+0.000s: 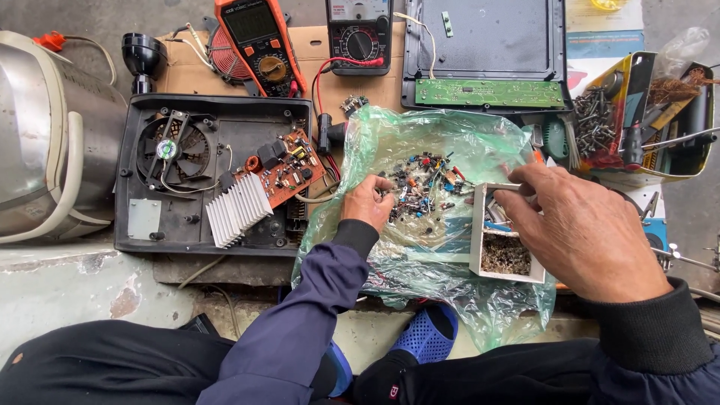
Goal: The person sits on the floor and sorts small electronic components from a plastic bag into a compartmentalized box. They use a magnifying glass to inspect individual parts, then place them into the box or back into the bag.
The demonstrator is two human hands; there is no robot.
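The left hand is resting at the near left edge of a scatter of small electronic parts that is lying on a green plastic bag, and its fingers are pinched together on what looks like one small part, though the piece itself is too small to make out. The rest of the parts are lying just to the right of those fingertips and slightly farther from the body, so this hand is the nearer one to the pile. The right hand is sitting over a small white box that is standing on the bag just right of the scatter; its fingers are curled down onto the box's far end, closed on the rim or on something inside, and I cannot tell which. The box's long axis is running away from the body, with dark debris showing in its near compartment. Left of the bag, an opened black casing is lying with its fan, heat sink and orange circuit board exposed.
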